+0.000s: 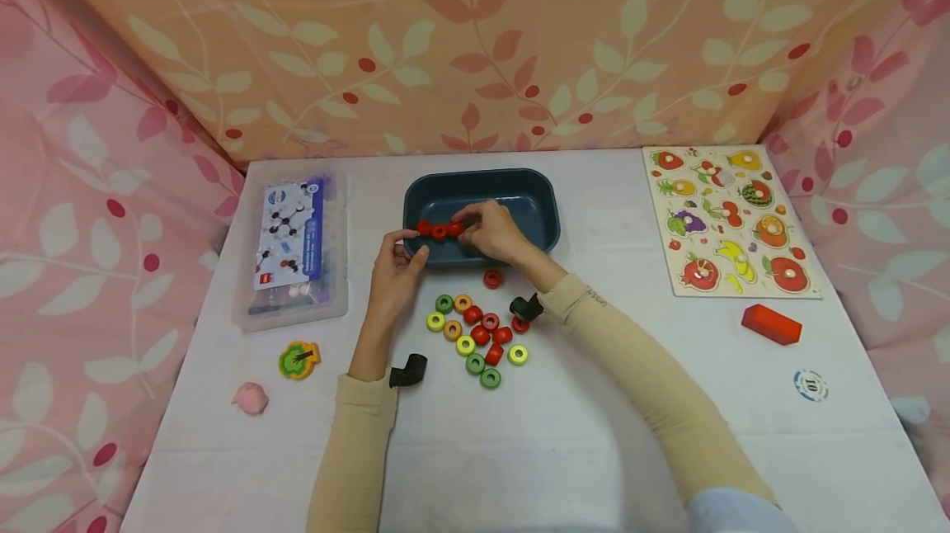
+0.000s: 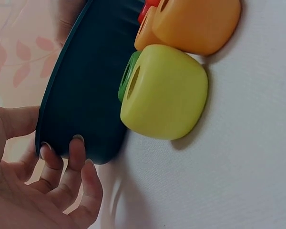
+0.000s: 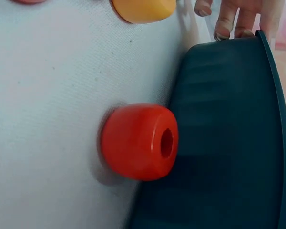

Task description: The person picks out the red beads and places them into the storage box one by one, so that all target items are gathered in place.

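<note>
At the back of the table stands a dark blue tray [image 1: 519, 251]. My left hand [image 1: 393, 281] grips its front left corner; in the left wrist view, its bent fingers [image 2: 77, 155] lie along the tray's outer end, close to the rim. Inside, a short row of red beads [image 1: 439, 232] lies toward the left end. Reaching over the front rim, my right hand [image 1: 493, 232] pinches the rightmost red bead [image 1: 455, 229] between thumb and forefinger. Just outside the front wall sits another red bead [image 3: 138, 142] with a hole through it; the right wrist view hides the right hand's fingertips.
Several red, green, yellow and orange beads [image 1: 465, 344] lie in front of the tray. A clear plastic box [image 1: 337, 261], a tree piece [image 1: 298, 360] and a pink figure [image 1: 251, 398] are left. At right are a fruit puzzle board [image 1: 731, 224], red block [image 1: 772, 324] and round chip [image 1: 811, 385].
</note>
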`<state>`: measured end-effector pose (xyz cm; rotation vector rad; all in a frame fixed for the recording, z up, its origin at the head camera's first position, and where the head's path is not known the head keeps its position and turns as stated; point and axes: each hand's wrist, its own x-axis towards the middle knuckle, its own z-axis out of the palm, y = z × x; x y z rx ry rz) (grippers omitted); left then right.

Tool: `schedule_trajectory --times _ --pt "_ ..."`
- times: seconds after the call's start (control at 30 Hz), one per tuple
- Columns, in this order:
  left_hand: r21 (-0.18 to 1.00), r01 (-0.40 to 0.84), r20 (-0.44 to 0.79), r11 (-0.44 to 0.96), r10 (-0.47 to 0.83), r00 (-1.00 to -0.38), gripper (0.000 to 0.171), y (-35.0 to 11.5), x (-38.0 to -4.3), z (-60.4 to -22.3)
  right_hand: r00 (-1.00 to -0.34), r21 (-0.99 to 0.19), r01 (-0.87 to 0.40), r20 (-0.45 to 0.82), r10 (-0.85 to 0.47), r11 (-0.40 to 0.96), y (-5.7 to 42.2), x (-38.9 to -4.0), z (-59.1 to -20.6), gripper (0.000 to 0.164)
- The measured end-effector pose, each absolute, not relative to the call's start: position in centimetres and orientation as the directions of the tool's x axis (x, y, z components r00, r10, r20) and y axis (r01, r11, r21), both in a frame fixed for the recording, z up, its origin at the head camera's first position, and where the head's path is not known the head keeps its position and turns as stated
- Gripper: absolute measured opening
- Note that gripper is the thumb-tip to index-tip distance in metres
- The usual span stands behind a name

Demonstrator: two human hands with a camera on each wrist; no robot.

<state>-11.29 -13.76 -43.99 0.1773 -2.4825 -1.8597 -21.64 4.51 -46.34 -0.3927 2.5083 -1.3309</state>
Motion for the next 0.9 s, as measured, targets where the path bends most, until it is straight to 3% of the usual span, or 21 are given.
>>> schedule_trajectory --times 0.27,0.6,0.77,0.9 --pt "0.962 -0.082 -0.053 0.262 -0.116 -0.992 0.042 -14.0 -11.7 -45.0 -0.909 -0.786 -0.187 -0.088 -0.407 0.589 4.6 -21.5 -46.1 0.039" --pt "0.963 -0.071 -0.036 0.261 -0.136 -0.990 0.041 -14.7 -12.9 -48.3 -0.904 -0.798 -0.260 0.003 -0.428 0.544 6.7 -19.9 -44.5 0.030" --pt "0.962 -0.060 -0.024 0.265 -0.138 -0.990 0.039 -14.7 -12.7 -48.4 -0.847 -0.820 -0.370 0.105 -0.521 0.436 8.5 -17.8 -43.7 0.023" --pt "0.962 -0.055 -0.017 0.268 -0.142 -0.990 0.038 -14.7 -12.7 -48.3 -0.788 -0.854 -0.379 0.096 -0.608 0.356 9.9 -16.2 -43.6 0.021"
